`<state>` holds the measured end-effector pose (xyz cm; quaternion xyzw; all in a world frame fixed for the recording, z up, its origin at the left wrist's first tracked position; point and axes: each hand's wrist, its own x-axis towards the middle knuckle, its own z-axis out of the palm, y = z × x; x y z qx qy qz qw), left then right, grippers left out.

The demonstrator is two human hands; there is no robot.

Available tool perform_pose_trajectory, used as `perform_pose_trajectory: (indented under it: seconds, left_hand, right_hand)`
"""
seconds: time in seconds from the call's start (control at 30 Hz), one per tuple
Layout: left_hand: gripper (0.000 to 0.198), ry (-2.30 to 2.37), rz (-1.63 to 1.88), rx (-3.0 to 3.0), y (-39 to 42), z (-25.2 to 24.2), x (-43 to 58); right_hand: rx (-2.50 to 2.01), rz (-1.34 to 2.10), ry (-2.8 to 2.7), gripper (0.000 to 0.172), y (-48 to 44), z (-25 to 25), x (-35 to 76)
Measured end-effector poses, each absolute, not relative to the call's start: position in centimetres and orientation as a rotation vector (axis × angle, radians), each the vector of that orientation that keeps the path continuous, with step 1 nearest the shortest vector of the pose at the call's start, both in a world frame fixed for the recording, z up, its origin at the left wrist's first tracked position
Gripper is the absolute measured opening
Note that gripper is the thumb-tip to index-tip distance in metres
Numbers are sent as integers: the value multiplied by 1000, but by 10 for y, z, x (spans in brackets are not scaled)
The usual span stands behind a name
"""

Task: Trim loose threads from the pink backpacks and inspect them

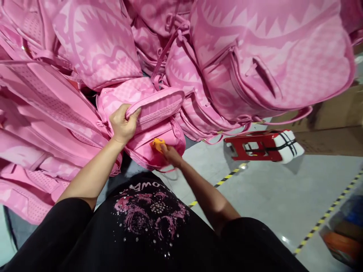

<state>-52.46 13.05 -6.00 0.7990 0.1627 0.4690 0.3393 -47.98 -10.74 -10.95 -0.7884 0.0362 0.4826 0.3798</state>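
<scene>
In front of my body lies a pink backpack with its flap lifted open. My left hand is closed around the edge of the flap, pulling it up. My right hand grips a small yellow-orange tool, whose exact kind is too blurred to tell. It is held over the pink inside panel below the flap. The tool's front end is not clear, so I cannot tell whether it touches the fabric.
Several more pink backpacks crowd the back and the left side. A red stool-like object with a white, black-strapped end stands on the grey floor. Cardboard boxes are at the right, and yellow-black tape marks the floor.
</scene>
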Motion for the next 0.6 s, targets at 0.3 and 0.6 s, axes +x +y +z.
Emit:
perform_pose_trajectory:
  seconds: [0.3, 0.6]
  left_hand:
    - [37, 414, 1178, 2114, 123, -67, -530]
    - [30, 547, 1190, 2072, 126, -78, -533]
  right_hand:
    - [-3111, 964, -587, 56, -101, -59, -392]
    - [-2894, 1662, -398, 37, -132, -58, -420]
